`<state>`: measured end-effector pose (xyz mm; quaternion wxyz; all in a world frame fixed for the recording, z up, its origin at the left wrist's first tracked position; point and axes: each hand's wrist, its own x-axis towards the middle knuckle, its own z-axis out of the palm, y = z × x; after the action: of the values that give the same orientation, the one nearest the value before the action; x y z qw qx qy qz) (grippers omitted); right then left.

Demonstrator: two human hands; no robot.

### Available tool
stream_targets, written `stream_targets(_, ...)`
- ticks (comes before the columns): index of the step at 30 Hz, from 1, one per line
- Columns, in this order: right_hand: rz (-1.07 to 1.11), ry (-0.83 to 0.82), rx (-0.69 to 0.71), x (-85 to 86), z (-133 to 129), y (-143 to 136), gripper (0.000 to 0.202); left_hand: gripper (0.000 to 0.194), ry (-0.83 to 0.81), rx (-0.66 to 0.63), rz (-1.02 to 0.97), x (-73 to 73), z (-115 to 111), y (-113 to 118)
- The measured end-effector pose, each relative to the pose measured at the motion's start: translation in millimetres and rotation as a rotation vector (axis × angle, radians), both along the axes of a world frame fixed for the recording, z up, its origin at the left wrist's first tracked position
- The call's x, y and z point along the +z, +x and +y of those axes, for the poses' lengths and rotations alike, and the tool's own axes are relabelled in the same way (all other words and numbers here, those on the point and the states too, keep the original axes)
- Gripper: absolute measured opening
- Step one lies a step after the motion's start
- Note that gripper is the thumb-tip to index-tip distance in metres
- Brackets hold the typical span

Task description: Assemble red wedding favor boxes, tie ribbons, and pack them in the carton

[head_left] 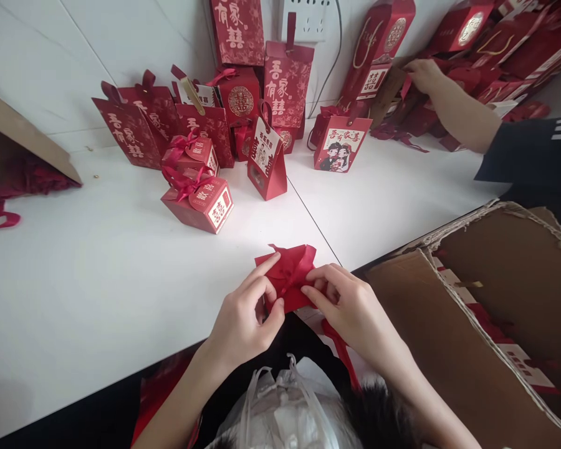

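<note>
A small red gift box (297, 303) with a red ribbon (300, 265) tied in a bow on top sits at the table's front edge. My left hand (250, 315) holds it from the left, with its index finger lying over the top and its thumb near the front corner. From the right, my right hand (343, 299) is closed, its thumb and fingertips pinching the ribbon beside the knot. A finished-looking red box with a bow (201, 202) and a red window box (268, 165) stand farther back on the white table (121, 274).
Several red bags (287, 84) and boxes line the wall below a power strip (303, 19). A large cardboard carton (411, 337) stands at right, another cardboard box (23, 131) at left. Another person's hand (425, 73) touches the red pile at back right. A plastic bag (290, 405) lies on my lap.
</note>
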<state>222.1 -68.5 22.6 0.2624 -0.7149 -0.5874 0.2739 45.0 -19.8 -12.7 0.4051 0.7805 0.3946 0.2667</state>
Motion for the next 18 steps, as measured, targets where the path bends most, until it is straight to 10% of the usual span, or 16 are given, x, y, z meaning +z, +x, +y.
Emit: stream_targets(18, -0.145, -0.208, -0.026, 14.5, -3, 2, 0.043, 0.023, 0.039, 0.161, 0.12, 11.3, 6, 10)
